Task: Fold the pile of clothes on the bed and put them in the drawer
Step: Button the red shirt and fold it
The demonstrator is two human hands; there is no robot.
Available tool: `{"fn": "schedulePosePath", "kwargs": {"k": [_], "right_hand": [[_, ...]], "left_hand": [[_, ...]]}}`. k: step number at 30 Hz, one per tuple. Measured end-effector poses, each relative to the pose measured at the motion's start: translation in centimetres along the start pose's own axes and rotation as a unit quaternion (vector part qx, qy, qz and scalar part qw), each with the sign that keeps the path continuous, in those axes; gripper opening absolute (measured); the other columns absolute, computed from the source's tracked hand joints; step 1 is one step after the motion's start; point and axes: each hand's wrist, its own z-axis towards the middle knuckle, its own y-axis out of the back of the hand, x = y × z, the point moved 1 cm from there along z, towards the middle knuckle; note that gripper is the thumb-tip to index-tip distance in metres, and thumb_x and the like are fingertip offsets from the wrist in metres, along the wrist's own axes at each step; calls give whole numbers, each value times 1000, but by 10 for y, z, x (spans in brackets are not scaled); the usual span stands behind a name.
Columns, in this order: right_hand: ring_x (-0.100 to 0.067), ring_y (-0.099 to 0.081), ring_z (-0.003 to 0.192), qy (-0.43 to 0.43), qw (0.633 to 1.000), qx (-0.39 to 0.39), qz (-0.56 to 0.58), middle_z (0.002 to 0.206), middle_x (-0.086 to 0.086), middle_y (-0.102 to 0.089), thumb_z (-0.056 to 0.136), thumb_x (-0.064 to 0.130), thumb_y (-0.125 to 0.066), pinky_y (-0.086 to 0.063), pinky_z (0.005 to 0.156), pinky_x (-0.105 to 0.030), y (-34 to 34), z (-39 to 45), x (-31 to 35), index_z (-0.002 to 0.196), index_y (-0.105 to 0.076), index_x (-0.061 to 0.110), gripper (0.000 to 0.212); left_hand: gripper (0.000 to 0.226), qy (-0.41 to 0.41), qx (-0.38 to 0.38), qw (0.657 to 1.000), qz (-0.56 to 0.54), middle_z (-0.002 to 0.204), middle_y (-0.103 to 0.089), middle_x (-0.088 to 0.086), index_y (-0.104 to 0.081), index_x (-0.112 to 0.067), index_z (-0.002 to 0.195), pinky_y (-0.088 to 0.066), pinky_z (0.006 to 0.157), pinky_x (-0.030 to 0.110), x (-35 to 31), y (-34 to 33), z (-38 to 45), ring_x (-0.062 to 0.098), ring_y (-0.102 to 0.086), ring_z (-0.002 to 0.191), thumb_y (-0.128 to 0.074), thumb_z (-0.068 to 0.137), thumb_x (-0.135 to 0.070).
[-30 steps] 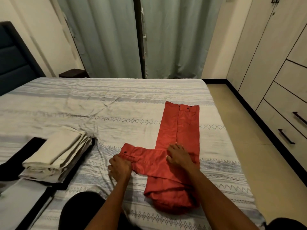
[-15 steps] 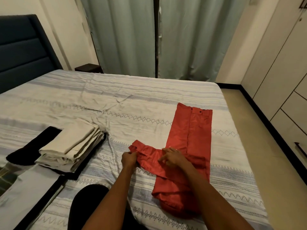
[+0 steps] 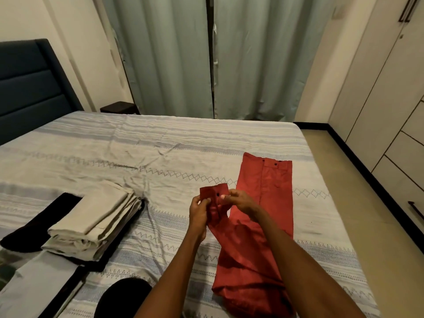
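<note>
Red trousers [image 3: 268, 196] lie lengthwise on the right part of the striped bed [image 3: 160, 145]. One leg end, with a dark button, is lifted off the sheet. My left hand [image 3: 199, 211] pinches its left edge and my right hand [image 3: 241, 200] pinches its right edge, both held a little above the bed. A stack of folded beige clothes [image 3: 96, 223] rests on a black garment [image 3: 43, 219] at the left. The wardrobe drawers [image 3: 408, 175] stand along the right wall.
A dark blue headboard [image 3: 29, 88] is at the far left and a small dark bedside table [image 3: 119, 108] stands behind the bed. Grey-green curtains [image 3: 206, 56] hang at the back. A strip of beige floor [image 3: 358, 191] runs between bed and wardrobe. My dark knee [image 3: 124, 297] is at the bottom.
The leg end lay flat on the sheet to the left; both hands have now lifted it off the bed and brought it up toward the trousers' middle. The view tilted upward.
</note>
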Motion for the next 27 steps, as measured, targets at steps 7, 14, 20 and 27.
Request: {"fn": "schedulePosePath", "kwargs": {"k": [7, 14, 20, 27], "right_hand": [[3, -56, 70, 85, 981, -170, -46, 78, 16, -54, 98, 27, -65, -43, 63, -15, 44, -5, 32, 91, -54, 26, 13], [-9, -56, 93, 91, 965, -246, -19, 105, 4, -55, 94, 19, -67, -48, 78, -27, 99, 11, 45, 130, -44, 14, 43], [19, -59, 89, 128, 949, -274, -86, 99, 15, -69, 95, 10, -64, -44, 81, -6, 139, 52, 31, 101, -74, 19, 15], [12, -58, 98, 112, 955, -265, -72, 114, 3, -70, 87, -5, -59, -41, 85, -1, 188, 125, -8, 113, -74, 12, 34]], "left_hand": [[23, -26, 125, 989, 77, 97, -74, 3, -64, -18, 114, -56, 65, 31, -14, -40, 8, 16, -71, 81, -61, 94, -8], [19, -122, 35, 982, 139, 97, -71, 0, -62, -12, 112, -53, 68, 19, -46, -106, 49, 9, -66, 81, -65, 94, -19], [21, -173, 39, 967, 185, 98, -71, -1, -69, -17, 109, -49, 71, 24, -49, -149, 106, 9, -63, 81, -53, 97, -14], [21, -181, 25, 953, 242, 84, -70, -4, -65, -38, 98, -49, 63, 40, -14, -194, 202, 26, -66, 75, -46, 91, -36]]}}
